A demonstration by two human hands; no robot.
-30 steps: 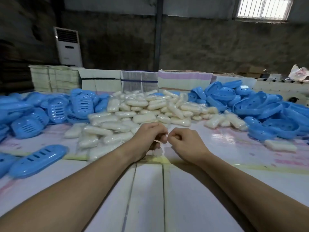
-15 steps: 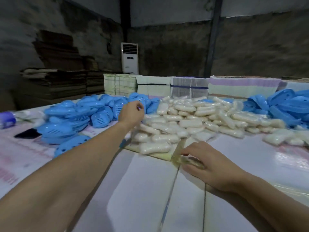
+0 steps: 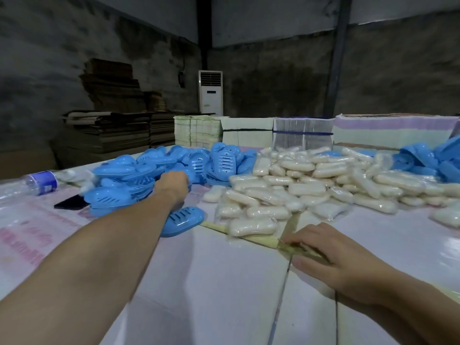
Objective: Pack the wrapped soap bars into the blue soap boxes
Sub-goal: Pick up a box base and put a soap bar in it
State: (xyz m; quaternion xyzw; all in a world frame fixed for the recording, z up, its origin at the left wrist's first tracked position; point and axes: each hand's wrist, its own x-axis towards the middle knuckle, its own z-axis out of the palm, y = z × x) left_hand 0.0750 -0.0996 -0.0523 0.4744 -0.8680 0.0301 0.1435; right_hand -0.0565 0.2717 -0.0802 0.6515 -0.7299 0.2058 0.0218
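Observation:
A heap of blue soap boxes lies at the table's left, and one single blue box sits nearer, beside my forearm. My left hand is stretched into that heap and touches the boxes. Its fingers are hidden behind the back of the hand. Clear-wrapped white soap bars are piled in the middle, the nearest bar lying just left of my right hand. My right hand rests on the white table, its straight fingers on a yellowish tape strip, holding nothing. More blue boxes are at the far right.
A plastic water bottle and a black phone lie at the table's left edge. Bundled flat cartons line the table's far side. Behind it stand cardboard stacks and a standing air conditioner.
My hands, together a second ago, have parted. The left has reached further left into the blue boxes, the right has settled on the tape strip. The view has swung left.

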